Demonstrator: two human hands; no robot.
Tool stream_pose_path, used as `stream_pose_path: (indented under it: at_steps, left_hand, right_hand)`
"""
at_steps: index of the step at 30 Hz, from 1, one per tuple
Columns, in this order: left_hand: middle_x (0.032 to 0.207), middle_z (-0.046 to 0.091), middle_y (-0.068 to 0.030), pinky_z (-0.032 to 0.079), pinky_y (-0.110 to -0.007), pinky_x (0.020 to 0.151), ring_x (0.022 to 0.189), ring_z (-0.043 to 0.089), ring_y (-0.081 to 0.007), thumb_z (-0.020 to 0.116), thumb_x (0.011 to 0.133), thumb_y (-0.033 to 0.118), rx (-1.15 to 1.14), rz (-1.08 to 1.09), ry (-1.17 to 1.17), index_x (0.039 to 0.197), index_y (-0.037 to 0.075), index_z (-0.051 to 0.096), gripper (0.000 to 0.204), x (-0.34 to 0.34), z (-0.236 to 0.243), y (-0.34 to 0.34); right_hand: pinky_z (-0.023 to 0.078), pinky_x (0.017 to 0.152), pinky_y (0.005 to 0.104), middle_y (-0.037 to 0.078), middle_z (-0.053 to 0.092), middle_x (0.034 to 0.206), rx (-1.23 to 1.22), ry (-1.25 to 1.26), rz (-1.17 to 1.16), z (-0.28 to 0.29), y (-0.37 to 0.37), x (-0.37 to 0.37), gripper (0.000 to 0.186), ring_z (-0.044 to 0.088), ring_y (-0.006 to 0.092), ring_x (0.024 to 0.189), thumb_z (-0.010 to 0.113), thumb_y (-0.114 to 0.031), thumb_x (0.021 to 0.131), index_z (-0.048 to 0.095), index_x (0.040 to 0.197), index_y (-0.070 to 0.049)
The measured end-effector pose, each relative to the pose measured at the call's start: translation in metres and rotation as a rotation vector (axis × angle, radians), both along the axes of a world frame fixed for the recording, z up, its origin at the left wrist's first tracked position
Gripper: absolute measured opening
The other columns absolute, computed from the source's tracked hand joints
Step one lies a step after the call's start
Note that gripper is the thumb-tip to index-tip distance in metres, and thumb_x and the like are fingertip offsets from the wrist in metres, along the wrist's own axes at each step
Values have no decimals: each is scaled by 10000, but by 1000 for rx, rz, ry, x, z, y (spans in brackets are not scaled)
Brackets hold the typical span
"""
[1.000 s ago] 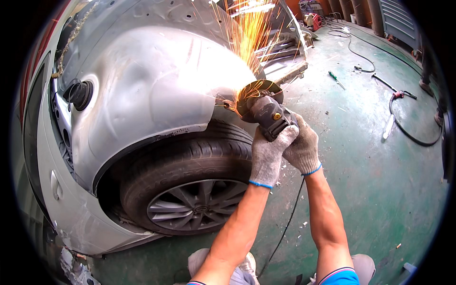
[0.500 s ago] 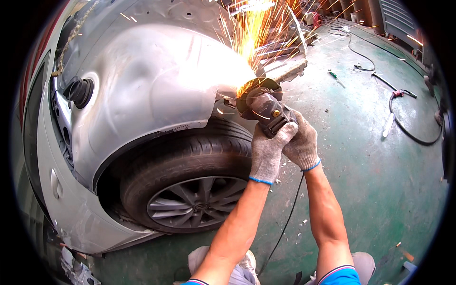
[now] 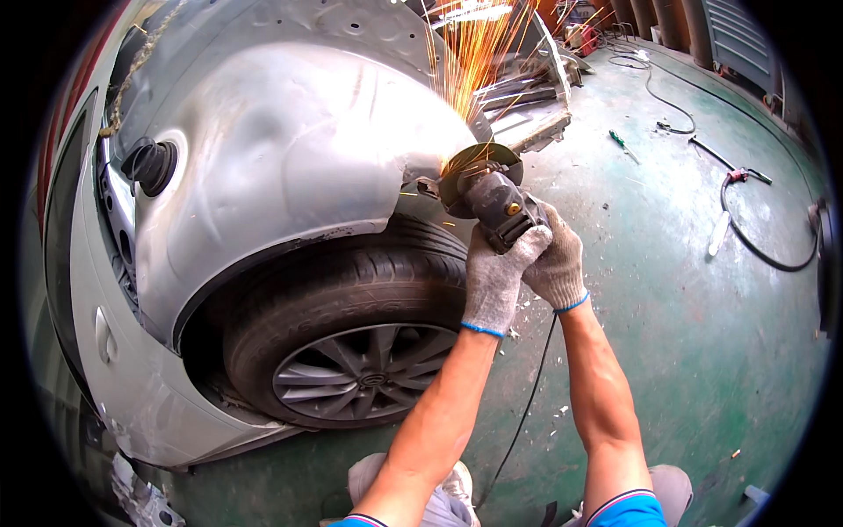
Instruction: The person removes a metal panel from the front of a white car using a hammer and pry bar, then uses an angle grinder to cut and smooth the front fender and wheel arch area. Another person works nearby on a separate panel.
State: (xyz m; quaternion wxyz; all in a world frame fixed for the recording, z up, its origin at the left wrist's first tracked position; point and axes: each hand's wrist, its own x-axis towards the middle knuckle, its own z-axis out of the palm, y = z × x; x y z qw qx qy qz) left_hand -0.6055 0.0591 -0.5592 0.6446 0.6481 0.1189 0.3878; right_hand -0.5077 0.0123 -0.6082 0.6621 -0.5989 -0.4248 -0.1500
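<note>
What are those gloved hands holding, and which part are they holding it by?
An angle grinder, held by the left hand and right hand together around its body, behind the end with the disc. The exact grip underneath is hidden.

Left forearm [image 3: 432, 430] and right forearm [image 3: 600, 378] are bare and extended forward, converging — gloved left hand [image 3: 494, 279] and right hand [image 3: 562, 268] touching, clasped in a two-handed grip, left thumb [image 3: 533, 238] lying toward the right.
</note>
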Motion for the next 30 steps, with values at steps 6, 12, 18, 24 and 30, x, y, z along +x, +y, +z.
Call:
stream_pose_path:
  at_steps: [6,12,18,24,30]
  left_hand:
    - [1118,734,-40,583,-299,898,988,707,-133,918,810,145,-20,63,-22,1239,27,655,517,1,-2,2]
    - [1111,735,-43,579,-303,900,985,706,-131,926,812,170,10,54,-45,1227,22,664,513,1,2,5]
    - [1098,738,-44,578,-310,879,969,703,-131,928,818,214,53,78,117,1199,14,672,500,-1,2,3]
    - [1092,753,-61,581,-321,874,955,717,-157,941,805,240,-9,96,85,1192,10,677,522,-2,-12,1]
    - [1101,750,-61,578,-319,875,962,711,-146,937,811,228,-41,88,34,1205,4,676,524,-1,-11,1]
  right_hand:
    - [603,952,399,139,758,1217,49,23,38,1,2,-2,686,749,326,1108,929,-269,737,666,1353,-121]
    - [607,935,409,147,761,1204,66,16,39,2,7,-1,668,751,334,1104,924,-268,747,664,1343,-118]
    - [608,909,422,167,769,1157,24,91,15,-6,1,-6,654,759,365,1065,915,-280,765,653,1339,-108]
    - [613,898,414,151,768,1180,-9,71,-3,-14,-4,-10,629,763,350,1063,907,-289,776,670,1334,-120]
    - [616,897,412,146,767,1181,0,63,-14,-7,-4,-10,636,763,345,1064,913,-292,771,671,1334,-120]
